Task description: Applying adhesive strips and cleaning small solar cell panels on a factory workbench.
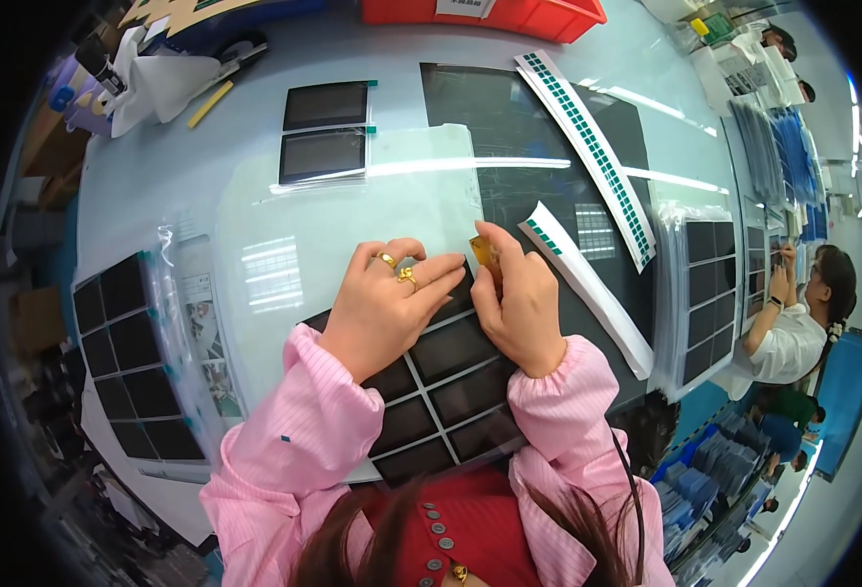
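**Panel sheet under both hands, yellow piece pinched at its top edge**

Panel sheet (455, 349): centre of frame, lower half, dark panels in a pale grid; its upper left is hidden by the left hand. Left hand (382, 313) lies over it, fingers drawn close together and pointing right, tips near the sheet's top edge (two gold-coloured rings on the fingers). Thumb is hidden, so whether this hand grips anything cannot be told. Right hand (527, 303), just beside it, pinches a small yellow piece (483, 254) between thumb and fingers.

Containers: red bin (548, 18) at the top edge of the frame, a white label on its wall; the frame cuts it off, contents cannot be told. Clear plastic holder (675, 303), right of centre, holds dark panels in a grid. At the left, similar dark panels (128, 357) lie beside clear plastic (whether inside it, cannot tell). Purple cup (84, 110) in the upper left; contents too unclear to name.

Elsewhere on the table (157, 171): two panels (325, 106), one above the other, upper centre-left; long strip (602, 181) with green tabs, upper right of centre; short strip (592, 293) below it; yellow bar (211, 105), upper left.
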Motion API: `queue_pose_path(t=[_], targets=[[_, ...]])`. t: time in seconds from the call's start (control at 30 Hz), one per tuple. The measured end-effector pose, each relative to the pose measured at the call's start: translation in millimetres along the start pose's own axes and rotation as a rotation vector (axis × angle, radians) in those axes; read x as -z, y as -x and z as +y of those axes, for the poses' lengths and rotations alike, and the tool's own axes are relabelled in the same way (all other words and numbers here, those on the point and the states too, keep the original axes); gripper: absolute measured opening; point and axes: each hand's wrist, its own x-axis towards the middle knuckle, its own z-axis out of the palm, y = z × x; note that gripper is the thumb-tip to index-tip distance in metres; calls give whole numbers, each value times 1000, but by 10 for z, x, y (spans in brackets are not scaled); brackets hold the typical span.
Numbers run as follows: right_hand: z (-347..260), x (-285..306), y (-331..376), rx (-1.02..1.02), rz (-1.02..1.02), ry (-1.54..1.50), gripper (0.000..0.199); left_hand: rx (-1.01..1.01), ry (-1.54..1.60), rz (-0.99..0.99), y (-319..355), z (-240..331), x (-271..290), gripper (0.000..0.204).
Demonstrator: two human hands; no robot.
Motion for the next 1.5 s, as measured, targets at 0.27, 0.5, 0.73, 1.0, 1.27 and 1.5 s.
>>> queue_pose_path(t=[0.27,0.5,0.73,1.0,1.27,1.5], targets=[[-23,4,-20,99,-18,24,49,-2,13,13,1,-4,11,28],[-6,-40,-20,157,1,84,47,27,80,34,-1,-14,25,29],[-19,56,19,35,-42,-101,41,128,41,-46,-11,7,20,41],[239,453,-27,-271,239,-86,15,59,50,-33,11,-36,20,33],[289,527,16,-346,78,121,8,149,73,57,-87,20,-23,19],[310,509,24,-320,77,136,11,158,-26,73,-180,35,-200,18]])
